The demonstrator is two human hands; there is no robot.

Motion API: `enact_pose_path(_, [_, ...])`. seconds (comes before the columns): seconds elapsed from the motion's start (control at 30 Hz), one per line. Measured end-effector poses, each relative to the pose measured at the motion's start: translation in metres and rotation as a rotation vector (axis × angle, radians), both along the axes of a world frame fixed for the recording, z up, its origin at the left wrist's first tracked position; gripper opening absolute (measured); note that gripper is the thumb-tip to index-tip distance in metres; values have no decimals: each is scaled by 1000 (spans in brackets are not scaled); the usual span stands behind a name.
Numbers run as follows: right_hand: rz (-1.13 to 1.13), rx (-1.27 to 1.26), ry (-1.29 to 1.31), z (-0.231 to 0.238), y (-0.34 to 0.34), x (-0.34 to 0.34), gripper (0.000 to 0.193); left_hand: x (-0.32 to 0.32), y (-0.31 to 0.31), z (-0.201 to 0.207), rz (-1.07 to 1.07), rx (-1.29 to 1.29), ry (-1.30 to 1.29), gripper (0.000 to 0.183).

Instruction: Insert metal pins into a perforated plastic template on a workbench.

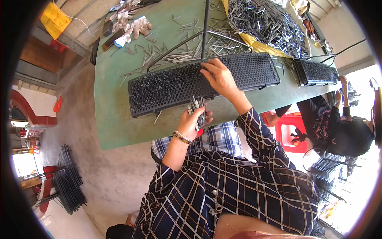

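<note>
- In the head view, the left hand (188, 124) is wrapped round a bundle of thin sticks (196, 108), just in front of the tray (254, 67).
- The right hand (220, 79) is over the middle of that tray, thumb and forefinger brought close together at its surface; whether a stick is pinched there I cannot tell.
- The bundle fans out unevenly above the left hand, so a slackened grip could let sticks slide off onto the lap or floor.
- The right forearm crosses the tray's near edge; a knock from it could shift the tray or tilt pieces standing in it.
- The holes look small and closely set, so a slightly misaimed fingertip could pick the wrong one.
- Loose sticks (183, 55) lie scattered beyond the tray from both hands and could get caught under it if it slid.
- Materials: the sticks are slim, straight, grey and shiny like metal; the tray is a black, long, rectangular block, bristly left of the right hand, honeycombed with round holes to its right.
- Beneath, the worktop (119, 131) is smooth, flat and green; far right of the hands, a tangled, glinting heap (270, 28) lies on crumpled yellow sheeting (258, 44).
</note>
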State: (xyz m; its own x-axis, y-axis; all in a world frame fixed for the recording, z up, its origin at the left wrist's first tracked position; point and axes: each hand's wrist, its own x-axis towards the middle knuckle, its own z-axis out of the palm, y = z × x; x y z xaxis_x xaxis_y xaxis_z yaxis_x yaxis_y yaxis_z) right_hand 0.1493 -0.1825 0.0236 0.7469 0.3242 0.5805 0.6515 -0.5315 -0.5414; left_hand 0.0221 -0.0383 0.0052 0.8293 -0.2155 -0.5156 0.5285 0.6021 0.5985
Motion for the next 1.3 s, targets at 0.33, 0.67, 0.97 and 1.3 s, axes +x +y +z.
enact_pose_path(0.33, [34,19,74,3,-3,-13,19,5,-2,1,83,-30,31,18])
enact_pose_path(0.67, [62,12,24,-7,8,-6,12,0,-2,2,68,-18,55,21])
enact_pose_path(0.97, [-122,215,259,11,2,-3,12,9,-1,-7,114,-66,71,16])
enact_pose_path(1.3, [-71,35,130,-5,-1,-8,13,11,-5,-7,105,-59,72,16])
